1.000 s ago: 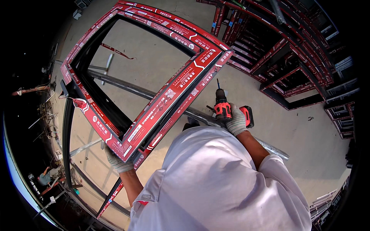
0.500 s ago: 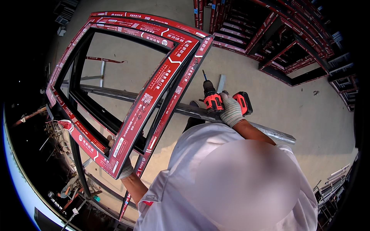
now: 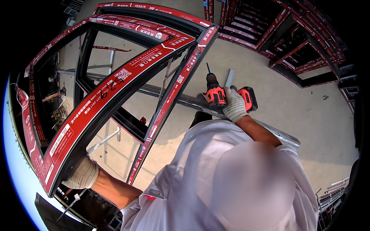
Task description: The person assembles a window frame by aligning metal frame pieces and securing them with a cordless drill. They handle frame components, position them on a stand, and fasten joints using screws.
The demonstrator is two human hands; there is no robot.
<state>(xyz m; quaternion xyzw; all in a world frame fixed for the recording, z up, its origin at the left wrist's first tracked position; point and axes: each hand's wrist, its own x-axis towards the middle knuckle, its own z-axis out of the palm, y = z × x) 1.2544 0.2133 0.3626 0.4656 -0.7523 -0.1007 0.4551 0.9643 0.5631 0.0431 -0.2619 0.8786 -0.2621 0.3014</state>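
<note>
A large window frame (image 3: 115,82) of dark metal bars, faced with glossy red protective film, fills the upper left and centre of the frame. Its rails run long and straight, bent only by the lens, and the nearest bar slants from the lower left up toward the top centre. Behind it, in the upper right, more frames of the same dark metal and red film stand stacked (image 3: 293,42) on a pale concrete floor (image 3: 308,111). A grey metal rail (image 3: 185,101) lies across the middle of the picture, running from left down to the right.

The left hand (image 3: 82,174), in a coarse knitted work glove, sits at the lower left, its fingers closed round the lower corner of the window frame, which rises up and away from the palm.

The right hand (image 3: 234,104), gloved alike, is at centre right, fingers wrapped tight on the grip of a red and black cordless drill (image 3: 216,92). The drill's body points toward the top of the picture, its thin bit uppermost, and its battery block juts out to the right of the knuckles.
</note>
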